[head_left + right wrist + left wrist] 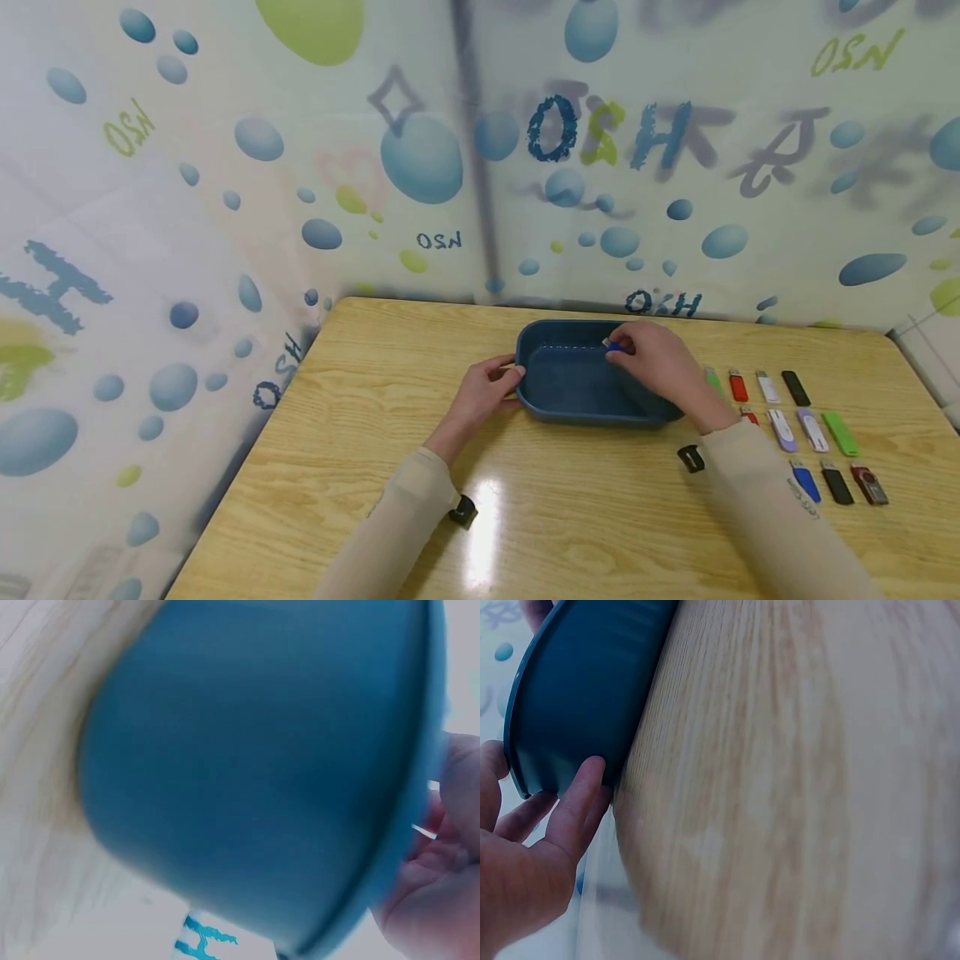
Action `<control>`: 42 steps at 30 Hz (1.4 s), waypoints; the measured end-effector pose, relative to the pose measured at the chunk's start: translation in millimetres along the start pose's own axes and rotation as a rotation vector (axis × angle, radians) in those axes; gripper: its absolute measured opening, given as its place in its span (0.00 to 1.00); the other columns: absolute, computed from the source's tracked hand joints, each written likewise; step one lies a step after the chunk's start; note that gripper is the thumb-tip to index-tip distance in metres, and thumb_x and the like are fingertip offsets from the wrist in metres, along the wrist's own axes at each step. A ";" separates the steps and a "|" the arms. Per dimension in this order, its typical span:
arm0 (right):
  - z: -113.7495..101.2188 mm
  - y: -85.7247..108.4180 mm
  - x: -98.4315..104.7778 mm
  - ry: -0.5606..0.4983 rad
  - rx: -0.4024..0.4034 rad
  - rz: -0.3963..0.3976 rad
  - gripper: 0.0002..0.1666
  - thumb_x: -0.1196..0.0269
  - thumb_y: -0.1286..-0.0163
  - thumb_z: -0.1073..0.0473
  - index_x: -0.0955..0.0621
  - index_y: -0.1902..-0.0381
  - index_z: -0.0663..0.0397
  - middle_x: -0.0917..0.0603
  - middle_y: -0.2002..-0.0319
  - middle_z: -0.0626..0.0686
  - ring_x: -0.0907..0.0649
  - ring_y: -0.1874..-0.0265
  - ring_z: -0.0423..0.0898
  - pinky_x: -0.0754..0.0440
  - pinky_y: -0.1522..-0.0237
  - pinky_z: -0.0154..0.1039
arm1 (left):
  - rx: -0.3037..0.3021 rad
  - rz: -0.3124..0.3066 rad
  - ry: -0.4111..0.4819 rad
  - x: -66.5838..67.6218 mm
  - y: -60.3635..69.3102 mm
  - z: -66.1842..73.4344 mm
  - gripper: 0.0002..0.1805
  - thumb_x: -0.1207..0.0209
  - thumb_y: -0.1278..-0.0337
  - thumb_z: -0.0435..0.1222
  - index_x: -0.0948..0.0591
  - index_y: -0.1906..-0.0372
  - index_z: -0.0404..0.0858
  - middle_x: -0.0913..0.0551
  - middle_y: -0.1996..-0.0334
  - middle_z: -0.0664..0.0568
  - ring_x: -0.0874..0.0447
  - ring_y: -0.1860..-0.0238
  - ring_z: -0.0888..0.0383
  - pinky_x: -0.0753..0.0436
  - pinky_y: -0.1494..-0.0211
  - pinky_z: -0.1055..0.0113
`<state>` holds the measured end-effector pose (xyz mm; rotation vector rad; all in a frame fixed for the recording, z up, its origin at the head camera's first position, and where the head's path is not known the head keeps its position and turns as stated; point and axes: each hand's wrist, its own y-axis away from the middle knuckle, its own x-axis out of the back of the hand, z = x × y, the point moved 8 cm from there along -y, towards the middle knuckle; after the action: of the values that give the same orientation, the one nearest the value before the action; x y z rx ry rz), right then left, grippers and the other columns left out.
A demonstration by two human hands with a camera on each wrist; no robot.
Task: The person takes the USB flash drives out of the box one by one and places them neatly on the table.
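A dark blue rectangular plastic container (577, 383) stands on the table, and its outer wall fills much of both wrist views. My left hand (483, 387) holds its left end, with the thumb at the rim and the fingers against the outer wall; in the left wrist view the fingers (576, 802) touch that wall. Above the container's right part, my right hand (656, 358) pinches a blue USB flash drive (613, 347) with a metal plug. In the right wrist view the container's wall hides most of the right hand (435, 885), and the drive cannot be made out.
Several USB flash drives lie in rows at the table's right: a red one (738, 386), a black one (796, 388), a green one (840, 434), a blue one (806, 482) and a dark red one (870, 485) among them. A patterned curtain (420, 233) borders the table's far edge.
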<state>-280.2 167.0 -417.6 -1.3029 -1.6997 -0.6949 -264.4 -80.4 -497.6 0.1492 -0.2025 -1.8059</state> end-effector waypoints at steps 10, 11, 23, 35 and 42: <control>11.0 26.6 35.1 -0.032 -0.045 0.082 0.16 0.32 0.26 0.58 0.15 0.48 0.65 0.14 0.55 0.63 0.15 0.57 0.58 0.16 0.55 0.58 | -0.001 -0.006 0.008 -0.2 0.0 -0.1 0.25 0.40 0.24 0.38 0.24 0.29 0.34 0.18 0.41 0.36 0.13 0.46 0.44 0.11 0.48 0.54; 12.7 29.0 38.1 -0.037 -0.049 0.090 0.17 0.33 0.26 0.58 0.15 0.47 0.65 0.15 0.55 0.63 0.15 0.57 0.58 0.16 0.55 0.58 | -0.001 -0.006 0.009 -0.3 0.0 0.2 0.25 0.40 0.24 0.38 0.24 0.29 0.34 0.18 0.41 0.36 0.13 0.46 0.44 0.11 0.48 0.54; 45.1 51.2 59.1 -0.069 -0.115 0.145 0.18 0.34 0.24 0.56 0.17 0.46 0.65 0.14 0.54 0.64 0.17 0.55 0.61 0.17 0.60 0.56 | -0.026 -0.010 0.009 -0.6 -1.2 -0.7 0.26 0.41 0.24 0.38 0.26 0.28 0.31 0.20 0.40 0.32 0.14 0.45 0.40 0.11 0.48 0.53; 84.2 75.4 75.0 -0.054 -0.166 0.172 0.21 0.36 0.23 0.52 0.18 0.45 0.64 0.14 0.54 0.66 0.16 0.56 0.62 0.21 0.69 0.41 | -0.016 -0.006 0.013 -1.2 0.0 -0.4 0.26 0.41 0.24 0.38 0.25 0.29 0.32 0.19 0.41 0.34 0.13 0.46 0.43 0.10 0.51 0.55; 103.1 85.7 83.2 -0.033 -0.187 0.193 0.21 0.37 0.22 0.51 0.18 0.46 0.66 0.14 0.54 0.68 0.17 0.57 0.64 0.21 0.67 0.44 | -0.016 0.001 0.012 -0.8 0.1 -0.8 0.26 0.40 0.24 0.38 0.25 0.29 0.33 0.18 0.42 0.34 0.12 0.47 0.44 0.10 0.51 0.55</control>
<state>-236.1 317.4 -399.4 -1.5934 -1.5374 -0.7350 -264.0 -79.7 -498.3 0.1491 -0.1797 -1.8051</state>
